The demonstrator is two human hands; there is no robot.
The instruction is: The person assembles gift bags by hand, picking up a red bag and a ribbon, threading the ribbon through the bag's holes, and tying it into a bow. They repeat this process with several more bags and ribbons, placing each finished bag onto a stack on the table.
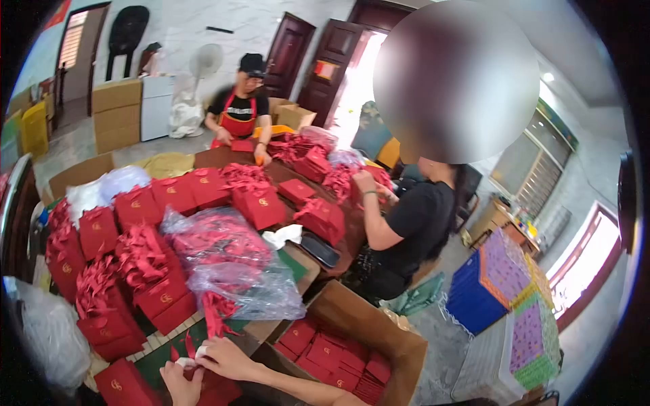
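Observation:
At the table's near edge, my left hand [181, 386] and my right hand [229, 358] are close together, fingers pinched on a red ribbon [191, 345] whose ends stick up between them. White wraps cover some fingertips. Under my hands is a red gift bag [220, 391], partly hidden by them. Another red gift bag [125, 384] with a gold mark lies to the left. Just beyond my hands, loose red ribbons [218, 312] spill from a clear plastic bag [247, 291] full of ribbons.
Rows of red gift bags [162, 291] fill the table's left side. A cardboard box [399, 345] of flat red bags stands at right. A phone-like black object [319, 250] lies beyond. Two people work across the table, one in a red apron [238, 125], one in a black shirt [423, 216].

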